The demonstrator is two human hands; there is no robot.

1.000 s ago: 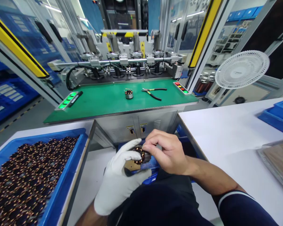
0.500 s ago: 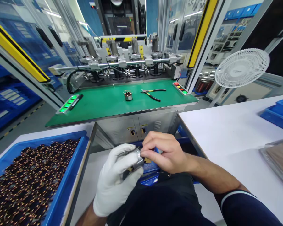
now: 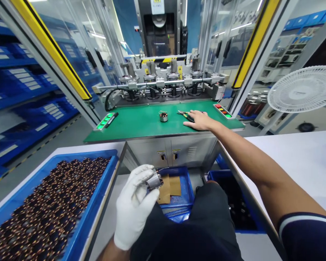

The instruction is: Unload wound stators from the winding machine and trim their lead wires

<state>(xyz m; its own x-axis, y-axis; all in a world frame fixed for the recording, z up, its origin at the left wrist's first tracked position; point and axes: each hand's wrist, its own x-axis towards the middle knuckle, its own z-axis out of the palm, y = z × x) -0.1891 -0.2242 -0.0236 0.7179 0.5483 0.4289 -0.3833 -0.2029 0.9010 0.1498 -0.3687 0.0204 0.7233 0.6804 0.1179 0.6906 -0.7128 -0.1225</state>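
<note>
In my gloved left hand a small motor stator with a silver metal ring is gripped between fingers and thumb, above the gap in front of my lap. A thin wire sticks out from its upper side. My bare right hand reaches over the green work surface, fingers spread over the handles of the pliers. The pliers' jaws show to the left of the fingers, while the handles are mostly covered. Left of them a second motor stator, with copper windings and a loose wire end, stands on the green surface.
A blue tray full of copper-wound parts is at my left. Behind the green surface stands a machine with several spindles, flanked by button boxes. Below are a blue bin with cardboard and another dark-filled bin. A white fan stands right.
My right hand has left the stator in my left hand and moved forward onto the pliers. The left hand keeps hold of its stator. The camera view has shifted left.
</note>
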